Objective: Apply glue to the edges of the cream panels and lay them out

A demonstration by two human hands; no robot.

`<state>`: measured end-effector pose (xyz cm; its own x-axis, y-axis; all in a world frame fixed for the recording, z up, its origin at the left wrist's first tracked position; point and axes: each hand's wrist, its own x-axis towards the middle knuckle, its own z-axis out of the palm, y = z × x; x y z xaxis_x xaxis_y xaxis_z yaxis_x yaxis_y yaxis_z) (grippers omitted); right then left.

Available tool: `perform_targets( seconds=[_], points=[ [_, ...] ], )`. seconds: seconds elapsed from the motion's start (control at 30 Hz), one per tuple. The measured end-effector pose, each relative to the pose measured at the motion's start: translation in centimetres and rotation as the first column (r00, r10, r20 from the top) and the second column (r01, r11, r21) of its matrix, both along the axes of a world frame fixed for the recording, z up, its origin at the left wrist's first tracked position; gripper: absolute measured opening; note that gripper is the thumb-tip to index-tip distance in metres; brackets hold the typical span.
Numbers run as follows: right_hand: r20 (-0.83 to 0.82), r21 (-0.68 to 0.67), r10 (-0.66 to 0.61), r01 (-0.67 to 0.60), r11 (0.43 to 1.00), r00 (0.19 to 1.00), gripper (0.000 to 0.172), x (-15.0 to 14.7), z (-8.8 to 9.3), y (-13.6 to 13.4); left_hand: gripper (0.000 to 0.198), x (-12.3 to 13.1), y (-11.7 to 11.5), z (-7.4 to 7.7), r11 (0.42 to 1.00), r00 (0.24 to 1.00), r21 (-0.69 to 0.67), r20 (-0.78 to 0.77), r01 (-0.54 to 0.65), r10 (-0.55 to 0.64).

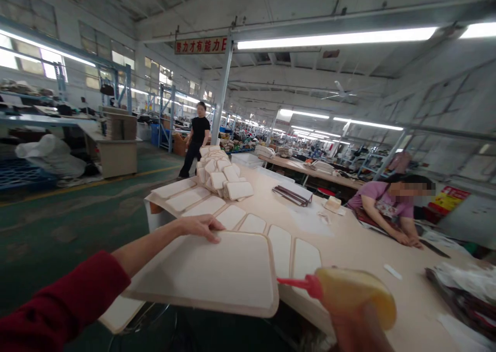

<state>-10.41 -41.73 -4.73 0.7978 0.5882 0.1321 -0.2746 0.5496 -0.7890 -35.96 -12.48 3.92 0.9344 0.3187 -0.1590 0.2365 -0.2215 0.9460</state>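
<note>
My left hand (pixel 200 227) grips the far edge of a large white panel (pixel 209 274) with rounded corners and a tan border, thumb on top. The panel is held tilted over the table's near edge. In my right hand (pixel 358 323) is a squeeze glue bottle (pixel 352 292) of yellowish liquid, its red nozzle pointing left at the panel's right edge. Whether the nozzle tip touches that edge I cannot tell. Several similar panels (pixel 279 246) lie in a row just beyond, on the table.
Stacked small panels (pixel 222 173) stand at the table's (pixel 267 199) far left end. Dark strips (pixel 292 196) lie further back. A co-worker (pixel 382 202) leans over the right side; another person (pixel 199 135) stands in the aisle. A metal post (pixel 223 86) rises behind the stack.
</note>
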Motion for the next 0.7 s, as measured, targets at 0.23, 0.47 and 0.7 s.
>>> perform_targets(
  seconds=[0.23,0.47,0.7],
  points=[
    [0.097,-0.006,-0.064,0.065,0.998,0.993,0.095,0.2,4.0,3.1,0.015,-2.1,0.2,1.8,0.995,0.993,-0.002,-0.058,0.1,-0.1],
    [0.214,0.01,0.011,-0.013,1.0,0.977,0.079,-0.8,4.0,3.7,0.022,-3.4,0.2,2.7,0.995,0.996,-0.072,-0.052,0.069,-0.073],
    [0.246,0.011,0.104,-0.11,0.994,0.964,0.073,-2.5,4.2,3.2,0.025,-3.9,1.9,1.8,0.984,0.984,-0.055,-0.054,0.167,-0.17]
  ],
)
